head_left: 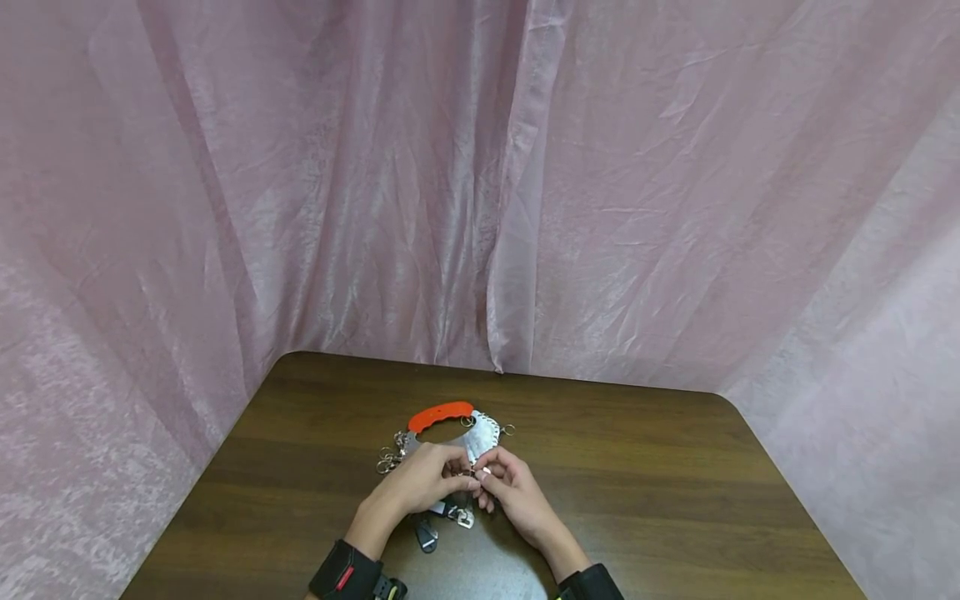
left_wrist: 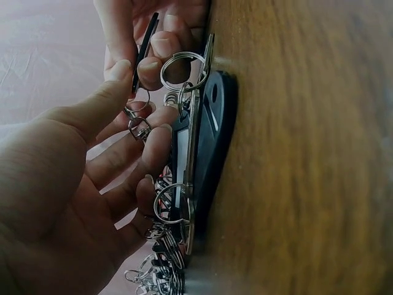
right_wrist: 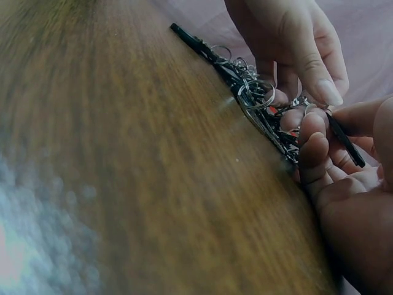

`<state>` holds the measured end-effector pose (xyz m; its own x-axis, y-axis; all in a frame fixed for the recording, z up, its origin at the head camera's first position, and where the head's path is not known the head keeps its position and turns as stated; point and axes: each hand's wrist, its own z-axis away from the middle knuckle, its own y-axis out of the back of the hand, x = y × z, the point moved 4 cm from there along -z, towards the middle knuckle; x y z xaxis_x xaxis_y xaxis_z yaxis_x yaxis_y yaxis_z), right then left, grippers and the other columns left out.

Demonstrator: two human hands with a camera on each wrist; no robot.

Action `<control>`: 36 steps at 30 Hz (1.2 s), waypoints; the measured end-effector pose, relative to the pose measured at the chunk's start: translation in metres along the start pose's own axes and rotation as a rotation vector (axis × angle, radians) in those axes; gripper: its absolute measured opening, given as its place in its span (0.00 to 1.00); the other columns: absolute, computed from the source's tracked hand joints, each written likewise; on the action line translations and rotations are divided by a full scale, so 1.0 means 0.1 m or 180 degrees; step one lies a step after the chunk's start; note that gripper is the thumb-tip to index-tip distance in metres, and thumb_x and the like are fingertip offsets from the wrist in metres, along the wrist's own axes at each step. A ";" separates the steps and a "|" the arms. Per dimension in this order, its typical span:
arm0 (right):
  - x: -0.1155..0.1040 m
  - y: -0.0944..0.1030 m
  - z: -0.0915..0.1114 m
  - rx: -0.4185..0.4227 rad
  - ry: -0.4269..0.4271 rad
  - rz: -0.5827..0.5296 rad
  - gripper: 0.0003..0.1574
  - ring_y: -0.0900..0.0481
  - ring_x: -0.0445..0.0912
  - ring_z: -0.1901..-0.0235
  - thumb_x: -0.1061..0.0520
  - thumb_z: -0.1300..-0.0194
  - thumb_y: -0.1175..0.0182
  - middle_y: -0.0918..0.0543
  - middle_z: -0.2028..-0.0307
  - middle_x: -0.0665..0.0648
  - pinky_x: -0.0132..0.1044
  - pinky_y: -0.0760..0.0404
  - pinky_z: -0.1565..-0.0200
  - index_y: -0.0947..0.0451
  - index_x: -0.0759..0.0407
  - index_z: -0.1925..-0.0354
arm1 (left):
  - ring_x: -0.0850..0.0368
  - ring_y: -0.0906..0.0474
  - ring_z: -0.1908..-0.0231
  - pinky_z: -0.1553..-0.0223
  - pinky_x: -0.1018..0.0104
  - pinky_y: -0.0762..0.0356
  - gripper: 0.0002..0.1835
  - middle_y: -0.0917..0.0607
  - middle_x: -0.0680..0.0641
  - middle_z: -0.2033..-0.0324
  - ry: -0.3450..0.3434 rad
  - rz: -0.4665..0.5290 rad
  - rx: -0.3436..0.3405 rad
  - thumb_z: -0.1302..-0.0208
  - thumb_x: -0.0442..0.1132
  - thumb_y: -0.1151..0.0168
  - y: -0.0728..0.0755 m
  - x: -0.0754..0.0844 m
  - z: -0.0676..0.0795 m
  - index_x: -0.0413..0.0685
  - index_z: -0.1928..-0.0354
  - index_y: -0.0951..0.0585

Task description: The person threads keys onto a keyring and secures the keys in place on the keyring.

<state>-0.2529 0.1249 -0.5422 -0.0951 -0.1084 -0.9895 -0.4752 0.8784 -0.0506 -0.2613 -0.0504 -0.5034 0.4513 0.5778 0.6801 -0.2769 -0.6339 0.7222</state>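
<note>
On the table lies a large silver metal key holder with an orange finger-grip handle [head_left: 441,414]; small rings [head_left: 387,459] and clips hang along its edge. Both hands meet at its near side. My right hand [right_wrist: 356,203] pinches a thin black tag [right_wrist: 345,140] between thumb and fingers. At the tag's end, my left hand [left_wrist: 80,160] holds a small metal split ring [left_wrist: 140,101] with a swivel clasp [left_wrist: 140,128] between thumb and fingers. The exact grip on the ring is partly hidden by the fingertips.
Another black tag [left_wrist: 216,135] lies flat on the wooden table [head_left: 675,475] beside the holder, close to the hands. More rings and clasps [left_wrist: 161,270] are bunched next to the left hand. A pink curtain [head_left: 375,183] hangs behind the table's far edge.
</note>
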 end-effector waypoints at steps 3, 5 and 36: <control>0.00 0.00 0.00 0.0000 -0.0011 0.0014 0.15 0.22 0.41 0.74 0.65 0.21 0.44 0.21 0.67 0.61 0.30 0.22 0.71 0.32 0.79 0.48 | 0.69 0.24 0.72 0.69 0.67 0.25 0.10 0.19 0.62 0.73 0.0001 -0.0019 0.0011 0.31 0.53 0.28 0.00 0.00 0.00 0.59 0.64 0.17; 0.00 0.01 0.00 -0.0004 -0.0022 0.0034 0.15 0.22 0.42 0.74 0.65 0.21 0.44 0.21 0.67 0.62 0.30 0.22 0.71 0.32 0.79 0.48 | 0.69 0.25 0.72 0.69 0.67 0.25 0.11 0.19 0.63 0.73 0.0016 -0.0020 0.0010 0.31 0.54 0.28 0.00 0.00 0.00 0.59 0.64 0.17; -0.03 -0.01 0.02 -0.0002 -0.0059 0.0001 0.14 0.21 0.42 0.73 0.66 0.22 0.45 0.19 0.66 0.62 0.31 0.21 0.71 0.31 0.78 0.47 | 0.68 0.24 0.72 0.69 0.66 0.25 0.12 0.19 0.63 0.72 0.0069 0.0030 0.0044 0.29 0.56 0.31 0.00 0.01 0.01 0.60 0.64 0.19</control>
<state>-0.2506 0.1249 -0.5389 -0.0791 -0.0994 -0.9919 -0.4759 0.8781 -0.0501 -0.2601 -0.0505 -0.5025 0.4303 0.5827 0.6895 -0.2691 -0.6463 0.7141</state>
